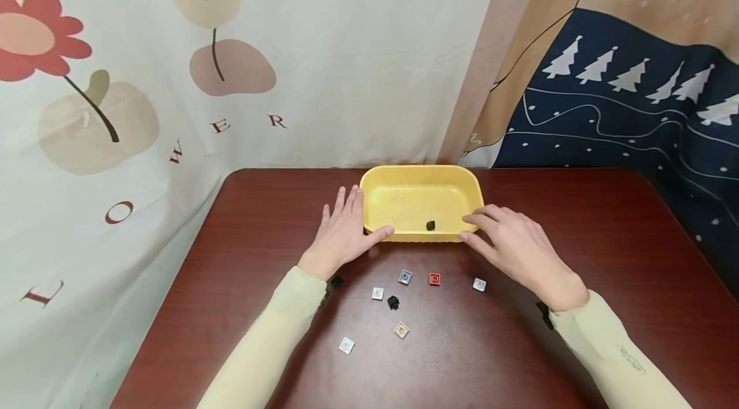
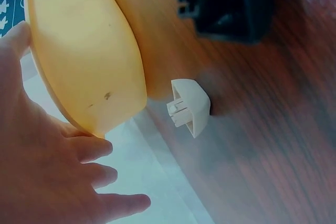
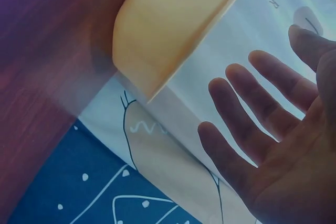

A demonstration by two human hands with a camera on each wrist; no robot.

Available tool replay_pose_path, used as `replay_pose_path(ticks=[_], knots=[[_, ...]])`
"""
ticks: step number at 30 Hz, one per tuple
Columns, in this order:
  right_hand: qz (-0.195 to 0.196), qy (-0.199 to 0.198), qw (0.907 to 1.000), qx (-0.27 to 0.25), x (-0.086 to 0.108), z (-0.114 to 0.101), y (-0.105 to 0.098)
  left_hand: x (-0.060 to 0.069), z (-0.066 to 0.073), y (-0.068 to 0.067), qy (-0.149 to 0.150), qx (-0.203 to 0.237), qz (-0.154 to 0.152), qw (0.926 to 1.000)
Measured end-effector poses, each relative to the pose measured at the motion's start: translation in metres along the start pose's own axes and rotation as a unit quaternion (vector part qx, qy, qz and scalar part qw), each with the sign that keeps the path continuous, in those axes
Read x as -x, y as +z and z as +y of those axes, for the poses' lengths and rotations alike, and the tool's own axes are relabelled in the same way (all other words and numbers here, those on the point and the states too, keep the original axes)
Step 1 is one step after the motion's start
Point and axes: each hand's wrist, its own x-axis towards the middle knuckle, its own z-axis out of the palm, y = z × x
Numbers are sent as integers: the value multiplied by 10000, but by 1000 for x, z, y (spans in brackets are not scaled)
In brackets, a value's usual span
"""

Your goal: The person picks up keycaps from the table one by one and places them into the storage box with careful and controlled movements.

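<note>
A yellow plastic basin (image 1: 421,236) stands at the back of the table. My left hand (image 1: 340,236) rests against its left end, thumb on the front rim, fingers stretched out. By the right front corner is my right hand (image 1: 514,245); in the right wrist view its fingers are spread and hold nothing, apart from the basin. One black keycap (image 1: 430,225) lies inside the basin. In front of it are keycaps: grey-blue (image 1: 405,277), red (image 1: 435,279), beige (image 1: 401,330), black (image 1: 394,302) and several white ones, such as this white keycap (image 1: 346,345).
Another black piece (image 1: 337,281) sits beside the left sleeve, partly hidden. The dark red-brown wooden table (image 1: 462,358) meets a printed curtain (image 1: 346,75) at its back edge. In the left wrist view a white keycap (image 2: 197,106) lies on its side, stem showing.
</note>
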Motion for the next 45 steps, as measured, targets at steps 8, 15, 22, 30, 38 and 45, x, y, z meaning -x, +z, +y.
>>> replay_pose_path(ticks=[8,15,22,30,38,45], knots=[[-175,-66,9998,35,29,-1,-1,-1,0,3,11,-31,63,10000],[-448,-42,9990,-51,46,0,2,1,1,3,-36,-21,89,10000],[-577,-62,9982,-114,55,0,8,3,1,3,28,-10,125,9999],[-793,-77,9967,-168,58,-3,17,2,1,3,84,-14,121,9999],[-1081,-152,9940,-78,59,-4,27,2,-1,4,115,-10,94,9999],[-1095,-396,9932,-9,59,-4,33,2,-1,4,159,15,119,9998]])
